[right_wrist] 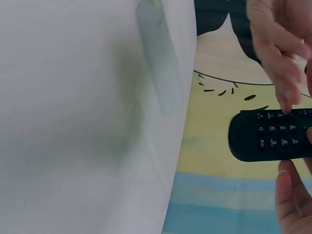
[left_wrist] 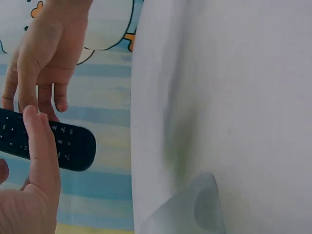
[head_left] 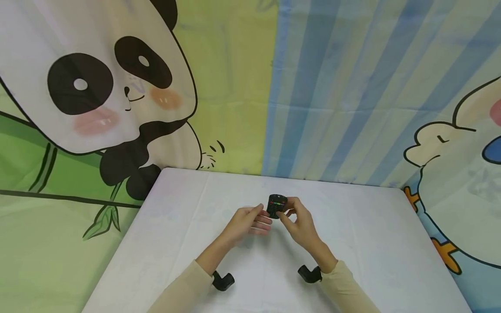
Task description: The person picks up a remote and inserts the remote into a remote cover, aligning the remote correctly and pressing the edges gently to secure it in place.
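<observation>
A black remote control point(head_left: 277, 206) with rows of small buttons and a coloured strip is held up over the white table. My right hand point(head_left: 301, 224) pinches it between thumb and fingers along its right side. My left hand point(head_left: 248, 221) is at its left edge, fingers extended and fairly straight. In the left wrist view, fingers of the left hand point(left_wrist: 41, 165) overlap the remote's button face point(left_wrist: 73, 146). The right wrist view shows the remote's rounded end point(right_wrist: 243, 136), with the right hand point(right_wrist: 295, 200) below and the left hand point(right_wrist: 280, 53) above.
The white table point(head_left: 235, 191) spreads under both hands. Behind it hangs a cloth with a panda point(head_left: 129, 87) and blue stripes point(head_left: 352, 87). Black bent pieces point(head_left: 224, 281) show beside both wrists, close to the beige sleeves point(head_left: 184, 287).
</observation>
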`<state>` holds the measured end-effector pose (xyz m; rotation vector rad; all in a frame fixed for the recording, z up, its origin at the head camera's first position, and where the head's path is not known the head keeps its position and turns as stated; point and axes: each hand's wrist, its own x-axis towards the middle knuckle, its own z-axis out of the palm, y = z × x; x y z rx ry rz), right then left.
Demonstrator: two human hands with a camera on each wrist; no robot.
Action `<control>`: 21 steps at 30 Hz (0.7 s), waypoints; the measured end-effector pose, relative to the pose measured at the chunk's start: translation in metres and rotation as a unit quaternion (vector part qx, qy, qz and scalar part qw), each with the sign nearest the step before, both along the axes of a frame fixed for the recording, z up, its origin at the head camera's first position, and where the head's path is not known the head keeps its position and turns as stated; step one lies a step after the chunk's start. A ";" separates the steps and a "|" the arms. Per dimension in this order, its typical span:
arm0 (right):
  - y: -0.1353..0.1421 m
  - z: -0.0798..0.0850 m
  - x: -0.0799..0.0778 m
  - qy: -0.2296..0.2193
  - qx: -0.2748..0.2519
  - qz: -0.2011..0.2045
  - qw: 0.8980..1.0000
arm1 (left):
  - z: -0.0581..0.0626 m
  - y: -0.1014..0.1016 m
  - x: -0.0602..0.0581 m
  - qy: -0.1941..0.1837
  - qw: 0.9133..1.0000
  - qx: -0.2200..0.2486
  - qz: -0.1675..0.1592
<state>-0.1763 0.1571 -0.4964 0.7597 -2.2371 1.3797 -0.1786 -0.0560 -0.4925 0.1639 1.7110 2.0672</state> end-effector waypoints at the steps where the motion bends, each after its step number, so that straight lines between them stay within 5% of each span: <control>1: 0.000 -0.001 0.000 0.027 0.010 0.001 1.000 | 0.001 0.000 0.000 -0.013 1.000 0.013 0.000; 7: 0.002 -0.003 -0.001 0.110 0.064 0.010 0.992 | 0.004 -0.002 -0.001 -0.055 0.997 0.049 -0.007; 21: 0.004 -0.006 0.004 0.149 0.096 0.013 0.984 | 0.016 0.001 0.005 -0.051 0.995 0.080 -0.037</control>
